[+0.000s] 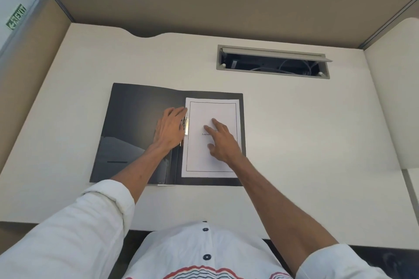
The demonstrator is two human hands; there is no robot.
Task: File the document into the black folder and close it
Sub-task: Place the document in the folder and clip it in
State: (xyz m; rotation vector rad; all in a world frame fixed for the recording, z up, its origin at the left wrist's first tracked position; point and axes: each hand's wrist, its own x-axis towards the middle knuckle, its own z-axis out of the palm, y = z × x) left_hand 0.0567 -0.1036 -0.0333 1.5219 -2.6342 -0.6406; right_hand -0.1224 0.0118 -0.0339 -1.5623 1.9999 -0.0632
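Black folder (136, 124) lies open and flat on the cream counter (294, 131), roughly midway between the counter's left and right edges and nearer the front edge than the back. White document (217, 111) with a thin printed border sits on the folder's right-hand leaf, its left margin at the spine under a metal clip (186, 125). Left hand (169, 131) rests palm down across the spine, fingers together and extended, tips touching the clip and the document's left edge; grip flat, nothing pinched. Right hand (223, 142) presses on the middle of the page, index and middle fingers spread and straight, the other fingers curled; grip open, holding the sheet down by contact only. Folder's left leaf is bare, with a pocket at its lower part. Near the counter's back edge, toward the right, an open cable hatch (273, 61) shows wires inside. Both sleeves (90, 222) are white and rolled up.
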